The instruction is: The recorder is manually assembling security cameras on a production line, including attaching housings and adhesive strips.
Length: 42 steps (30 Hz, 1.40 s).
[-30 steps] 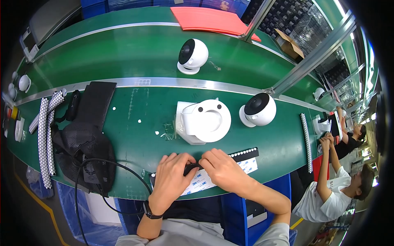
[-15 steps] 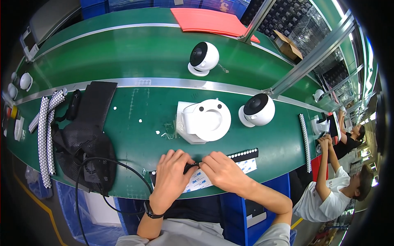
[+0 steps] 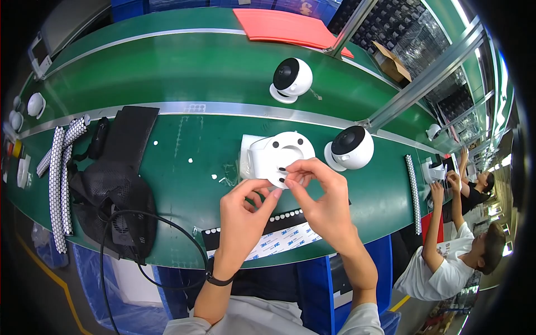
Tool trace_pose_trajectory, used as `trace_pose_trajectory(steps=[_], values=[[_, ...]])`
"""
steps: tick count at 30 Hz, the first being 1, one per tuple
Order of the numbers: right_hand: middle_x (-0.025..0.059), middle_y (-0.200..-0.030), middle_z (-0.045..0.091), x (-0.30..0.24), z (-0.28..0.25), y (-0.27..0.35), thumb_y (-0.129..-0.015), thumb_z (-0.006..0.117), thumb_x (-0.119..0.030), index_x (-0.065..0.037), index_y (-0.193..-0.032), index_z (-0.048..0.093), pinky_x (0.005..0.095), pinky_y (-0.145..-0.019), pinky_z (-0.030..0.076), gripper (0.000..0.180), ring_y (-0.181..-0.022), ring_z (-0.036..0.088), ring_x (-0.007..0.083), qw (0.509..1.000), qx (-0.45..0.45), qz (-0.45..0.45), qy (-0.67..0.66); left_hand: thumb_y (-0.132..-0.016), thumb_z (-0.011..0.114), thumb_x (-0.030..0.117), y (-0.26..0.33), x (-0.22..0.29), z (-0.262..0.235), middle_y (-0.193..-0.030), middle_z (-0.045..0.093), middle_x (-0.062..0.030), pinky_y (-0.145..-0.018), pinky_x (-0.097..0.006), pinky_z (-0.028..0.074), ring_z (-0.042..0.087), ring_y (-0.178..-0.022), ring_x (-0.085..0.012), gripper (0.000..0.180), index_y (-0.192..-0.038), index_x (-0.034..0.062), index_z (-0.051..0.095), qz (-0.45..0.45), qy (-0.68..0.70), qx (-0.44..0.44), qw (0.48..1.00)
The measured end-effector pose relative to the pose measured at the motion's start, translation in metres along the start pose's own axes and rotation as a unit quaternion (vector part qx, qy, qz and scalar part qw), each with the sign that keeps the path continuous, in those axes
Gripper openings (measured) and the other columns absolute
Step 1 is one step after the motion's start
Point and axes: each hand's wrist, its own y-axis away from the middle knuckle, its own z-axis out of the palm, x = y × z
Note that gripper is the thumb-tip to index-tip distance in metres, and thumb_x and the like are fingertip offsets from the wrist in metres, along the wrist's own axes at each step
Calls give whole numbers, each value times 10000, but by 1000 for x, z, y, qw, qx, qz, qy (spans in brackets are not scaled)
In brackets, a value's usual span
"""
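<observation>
A white camera lies on the green bench with its round base facing up, black round pads on that base. My left hand has its thumb and forefinger at the near rim of the base, the other fingers curled. My right hand is bent over the base, thumb and forefinger nearly together; a small black pad shows at the fingertips, and another black pad lies by the thumb. Below the hands is a black strip with white dots along its edge, on printed backing paper.
Right of the work stands an upright white camera; another camera is on the belt behind. At left lie patterned tubes, a black mesh bag and a black cable. Co-workers sit at right.
Both hands have left the black strip and moved up to the camera's base. Black pads now show at the right fingertips. The camera on the back belt has shifted right.
</observation>
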Motion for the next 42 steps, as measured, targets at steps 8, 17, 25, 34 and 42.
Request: trace_pose_trajectory(steps=[8,17,25,34,42], values=[[108,-927,748,-5,4,-7,-877,747,113,44,-1113,716,305,-766,527,248,-822,685,166,999,-24,0,45,-930,830,50,-4,-1,1,-925,753,-24,-545,-192,437,610,-768,-42,131,-1016,-39,786,-31,72,13,997],[127,-923,749,-9,5,-7,-872,746,108,55,-1109,714,319,-786,551,245,-821,696,188,997,-35,15,73,-926,832,44,-5,-3,1,-909,747,-19,-529,-189,424,598,-744,-34,123,-1003,-38,783,-24,66,13,997],[149,-974,717,-6,7,-5,-871,756,80,12,-1156,654,388,-783,581,310,-862,716,269,993,-40,-8,111,-918,836,46,-4,-2,3,-892,738,-8,-524,-189,396,579,-733,-27,113,-984,-26,781,-22,63,18,998],[65,-837,693,0,-26,-10,-860,828,38,16,-1087,655,290,-766,540,286,-805,668,154,992,-6,16,129,-951,827,171,-7,-7,6,-758,728,-14,-519,-242,379,513,-596,-39,199,-936,-22,779,-8,29,-4,1000],[93,-837,729,-2,-39,-15,-930,775,-24,56,-976,722,328,-757,551,107,-790,691,184,986,-95,69,120,-1014,775,162,-8,0,12,-741,725,-32,-571,-226,383,570,-651,-33,240,-897,-47,778,-62,105,27,992]])
